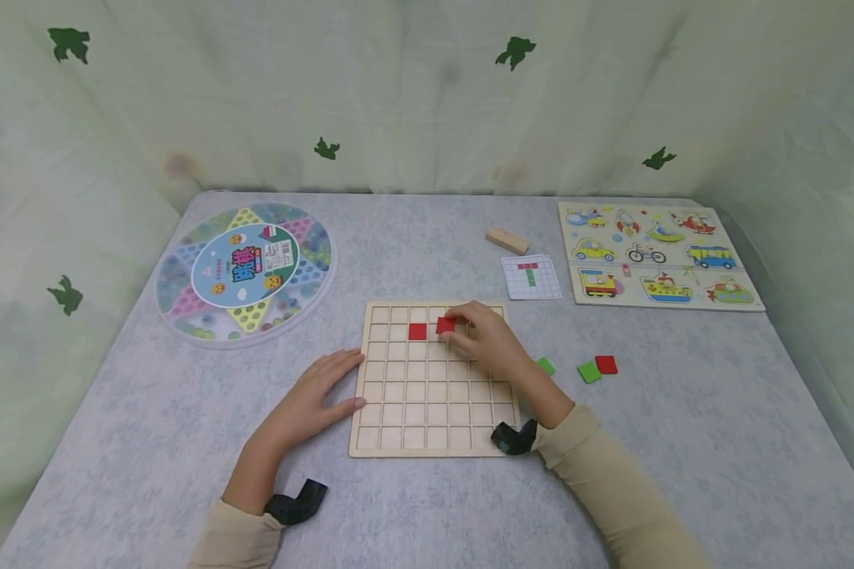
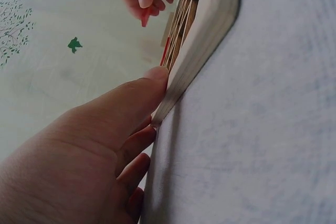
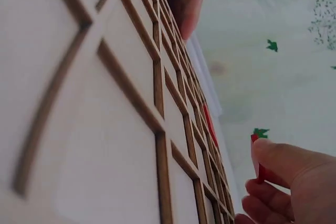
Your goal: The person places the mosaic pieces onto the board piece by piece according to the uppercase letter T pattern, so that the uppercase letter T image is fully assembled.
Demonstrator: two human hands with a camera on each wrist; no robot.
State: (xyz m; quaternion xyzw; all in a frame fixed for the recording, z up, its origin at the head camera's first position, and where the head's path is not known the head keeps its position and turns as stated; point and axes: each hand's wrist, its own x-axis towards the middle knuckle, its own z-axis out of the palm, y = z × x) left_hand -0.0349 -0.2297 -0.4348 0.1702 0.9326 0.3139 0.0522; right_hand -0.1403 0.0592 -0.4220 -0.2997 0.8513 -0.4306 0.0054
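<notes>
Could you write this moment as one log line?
right hand: pinches red tile above wooden grid board | left hand: touches board's left edge | second red tile: lies on board

A flat, rectangular wooden puzzle board printed with colourful vehicles lies before a pale green fabric curtain bearing dark green bird shapes. Left of the puzzle board lies a small, oblong, light-wood block; farther left, a round, multicoloured, star-patterned game board.

The round game box bears a blue oval label. Large stylised Chinese characters on this label appear to read 跳棋. Text on the adjoining white panel and the smaller print at left are too small to read.
</notes>
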